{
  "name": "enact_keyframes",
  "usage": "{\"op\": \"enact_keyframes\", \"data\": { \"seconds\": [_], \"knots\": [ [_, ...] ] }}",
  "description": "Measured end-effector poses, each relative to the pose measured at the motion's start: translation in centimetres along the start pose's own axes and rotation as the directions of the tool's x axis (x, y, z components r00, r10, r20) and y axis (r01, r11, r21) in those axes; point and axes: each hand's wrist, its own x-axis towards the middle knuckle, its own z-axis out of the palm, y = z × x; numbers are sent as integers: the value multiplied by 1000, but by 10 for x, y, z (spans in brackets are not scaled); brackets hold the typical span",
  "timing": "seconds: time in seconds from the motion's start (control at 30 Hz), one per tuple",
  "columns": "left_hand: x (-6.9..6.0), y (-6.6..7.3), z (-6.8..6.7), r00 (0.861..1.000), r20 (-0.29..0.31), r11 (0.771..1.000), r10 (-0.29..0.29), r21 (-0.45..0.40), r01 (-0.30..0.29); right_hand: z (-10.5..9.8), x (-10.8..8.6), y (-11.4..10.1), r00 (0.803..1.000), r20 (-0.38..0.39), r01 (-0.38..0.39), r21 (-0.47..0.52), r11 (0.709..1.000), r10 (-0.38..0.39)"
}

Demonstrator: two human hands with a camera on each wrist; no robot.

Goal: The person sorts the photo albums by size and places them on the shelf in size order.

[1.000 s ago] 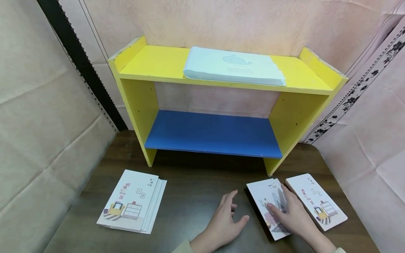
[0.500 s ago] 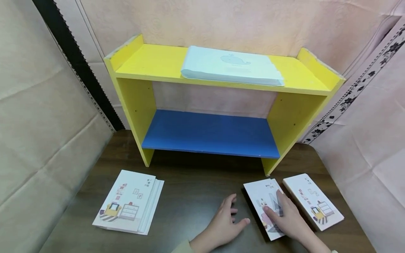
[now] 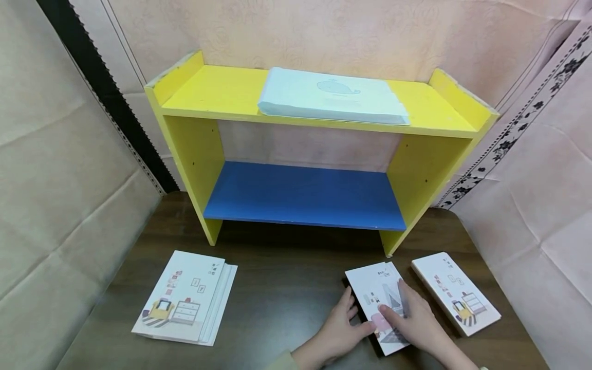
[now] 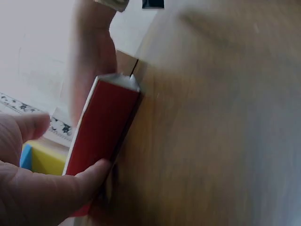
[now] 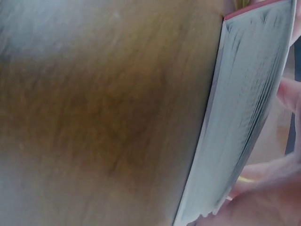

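Observation:
My right hand (image 3: 416, 318) holds a white-covered book (image 3: 367, 280) by its right side, thumb on the cover and fingers along the far edge. The right wrist view shows the book's page block (image 5: 235, 108) up close. Against its left side rests my left hand (image 3: 337, 326), with loosely bent fingers. In the left wrist view, a digit of that hand touches the red spine (image 4: 106, 122). The book's underside is hidden. To the right, apart from the hands, lies another white book (image 3: 455, 293) with a furniture drawing.
A stack of white books (image 3: 178, 298) lies at the left of the dark wooden table (image 3: 268, 288). Behind stands a yellow shelf unit (image 3: 185, 149) with a blue board (image 3: 305, 195). A pale blue whale-printed packet (image 3: 333, 97) rests on top. Cloth walls enclose the sides.
My right hand has shifted the book left, widening the gap to the other white book. My left hand has moved right, from beside the book to touching its left side.

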Motion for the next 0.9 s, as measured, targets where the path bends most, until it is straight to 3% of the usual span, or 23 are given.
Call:
{"op": "enact_keyframes", "data": {
  "seconds": [0.1,0.3,0.57,0.9],
  "knots": [
    [3,-2,9,999,-45,999,11,-45,-13,-4,4,3,996,6,-84,63,995,84],
    [6,-3,18,994,-112,1000,-7,-28,4,-13,13,7,974,36,-228,140,964,225],
    [6,-7,23,988,-147,998,-47,-38,42,-21,18,5,945,110,-327,260,908,309],
    [6,1,16,984,-158,994,-88,-77,77,-23,23,1,923,140,-381,231,895,358]
  ]
}}
